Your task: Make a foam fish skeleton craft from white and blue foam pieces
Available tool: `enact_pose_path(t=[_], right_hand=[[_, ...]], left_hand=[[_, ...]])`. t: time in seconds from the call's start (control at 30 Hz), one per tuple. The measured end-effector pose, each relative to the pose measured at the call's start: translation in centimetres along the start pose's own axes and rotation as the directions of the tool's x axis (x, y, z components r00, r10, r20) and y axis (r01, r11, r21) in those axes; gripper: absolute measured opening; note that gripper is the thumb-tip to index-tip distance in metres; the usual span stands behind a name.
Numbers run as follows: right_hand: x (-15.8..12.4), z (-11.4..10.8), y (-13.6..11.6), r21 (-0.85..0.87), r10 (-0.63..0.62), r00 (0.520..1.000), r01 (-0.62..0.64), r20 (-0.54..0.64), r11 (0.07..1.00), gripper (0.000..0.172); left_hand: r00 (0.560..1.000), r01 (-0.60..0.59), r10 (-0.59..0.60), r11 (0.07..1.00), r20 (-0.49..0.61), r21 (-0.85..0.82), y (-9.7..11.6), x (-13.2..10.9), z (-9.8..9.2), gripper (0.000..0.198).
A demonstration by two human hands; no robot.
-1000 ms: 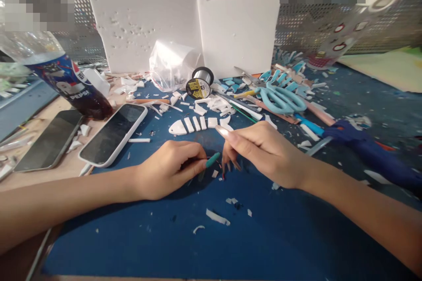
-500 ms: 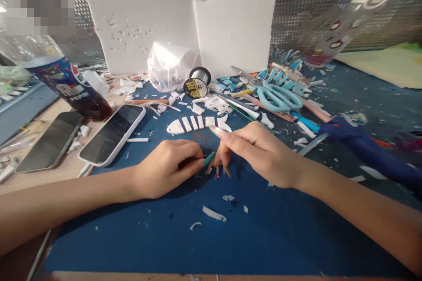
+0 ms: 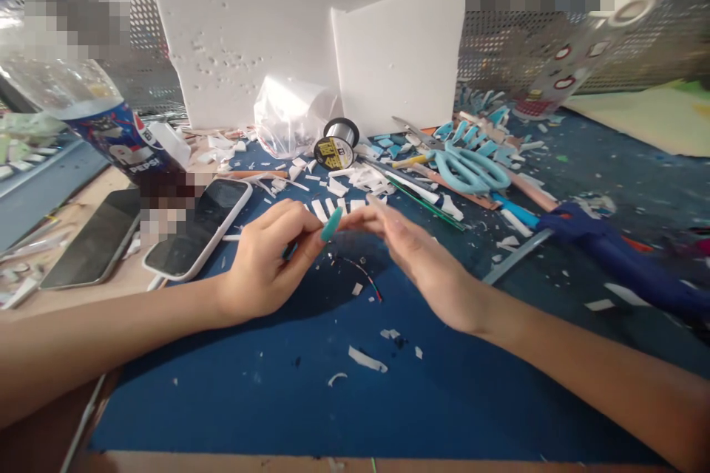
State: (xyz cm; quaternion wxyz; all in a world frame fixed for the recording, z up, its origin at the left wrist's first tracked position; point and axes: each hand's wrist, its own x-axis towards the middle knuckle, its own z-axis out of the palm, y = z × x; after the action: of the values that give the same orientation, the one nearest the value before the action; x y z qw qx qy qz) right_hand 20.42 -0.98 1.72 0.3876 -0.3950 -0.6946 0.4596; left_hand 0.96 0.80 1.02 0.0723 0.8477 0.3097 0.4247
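My left hand is raised just above the blue cutting mat, its fingers pinched together, one teal nail pointing right. My right hand reaches in from the right with its fingers pressed together, and its fingertips meet those of the left hand. Whatever the two pinches hold is too thin to make out. A thin red and black wire lies on the mat below the hands. White foam fish segments lie in a row just behind the fingertips, partly hidden by them.
A Pepsi bottle and two phones lie at the left. A line spool, a plastic bag and white foam blocks stand behind. Teal scissors and a blue glue gun lie to the right. Foam scraps litter the mat.
Both hands have lifted off the mat and moved away from me, towards the fish pieces. The wire that lay under the fingers now lies uncovered on the mat.
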Motion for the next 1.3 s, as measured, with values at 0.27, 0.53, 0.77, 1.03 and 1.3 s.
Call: enact_pose_path(t=[0.27, 0.53, 0.77, 1.03, 1.3], right_hand=[[1.1, 2.9, -0.6, 0.05, 0.05, 0.995, -0.054, 0.081, 0.997, 0.044], [1.4, 3.4, 0.4, 0.049, 0.074, 0.997, -0.073, -0.024, 0.996, 0.035], [1.4, 2.8, 0.1, 0.12, 0.133, 0.986, -0.121, -0.1, 0.985, 0.03], [1.1, 2.5, 0.8, 0.267, 0.234, 0.95, -0.176, -0.205, 0.948, 0.031], [1.1, 2.4, 1.0, 0.317, 0.254, 0.948, -0.186, -0.19, 0.93, 0.032]], left_hand=[[0.999, -0.043, 0.044, 0.999, -0.011, 0.009, -0.3, -0.2, -0.2, 0.022], [0.998, 0.06, -0.06, 0.998, -0.016, 0.0, -0.7, -0.4, -0.2, 0.021], [0.994, 0.011, -0.022, 0.995, 0.11, 0.1, -0.8, -0.6, -1.0, 0.016], [0.873, -0.201, -0.033, 0.885, 0.486, 0.419, -1.6, -0.2, -1.3, 0.023], [0.827, -0.247, -0.056, 0.859, 0.56, 0.45, -1.6, 0.2, -0.9, 0.025]])
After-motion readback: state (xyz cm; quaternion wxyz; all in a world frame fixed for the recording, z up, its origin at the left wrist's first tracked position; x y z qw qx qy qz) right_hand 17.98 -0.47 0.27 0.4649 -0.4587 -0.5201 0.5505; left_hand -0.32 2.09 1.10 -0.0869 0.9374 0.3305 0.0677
